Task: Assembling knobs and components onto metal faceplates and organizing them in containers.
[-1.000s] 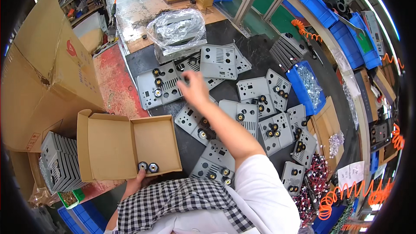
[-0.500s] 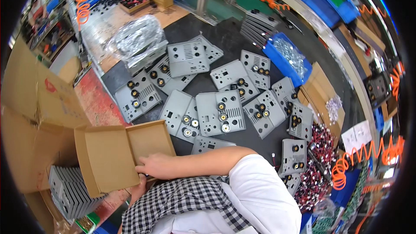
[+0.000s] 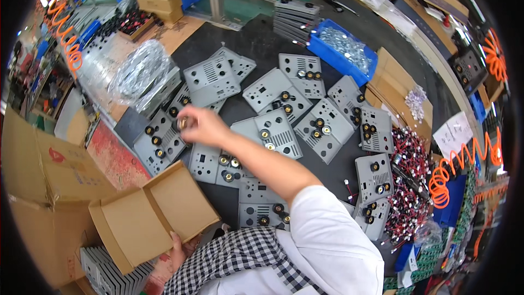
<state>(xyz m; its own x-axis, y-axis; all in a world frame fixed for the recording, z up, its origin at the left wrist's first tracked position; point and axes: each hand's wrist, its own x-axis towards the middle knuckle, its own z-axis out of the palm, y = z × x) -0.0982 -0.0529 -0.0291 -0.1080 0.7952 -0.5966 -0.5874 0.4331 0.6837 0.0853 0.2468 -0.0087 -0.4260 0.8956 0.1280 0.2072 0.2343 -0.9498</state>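
My left hand (image 3: 177,252) grips the near edge of an open, shallow brown cardboard box (image 3: 180,199), its thumb on the rim and its fingers hidden. My right hand (image 3: 204,125) is raised over the grey metal panels, closed on a small round fitting (image 3: 183,123) with a brass-coloured part, slightly blurred. Beneath and beside it lies a slotted grey panel (image 3: 173,141) bearing black fittings with brass centres. Several like panels spread over the dark mat, among them a panel (image 3: 326,134) to the right and one (image 3: 213,79) farther back.
Grey plates (image 3: 112,273) stand stacked at the lower left, beside a large carton (image 3: 60,180). A wrapped bundle (image 3: 143,74) sits back left. To the right are a blue bin (image 3: 371,71) of small metal parts, a heap of red-and-white wired connectors (image 3: 404,191) and orange coiled hoses (image 3: 439,186).
My right hand has moved up and away from the box to above the panels, now with a fitting in it. The box has tilted, with my left hand on its near edge. The whole view has shifted.
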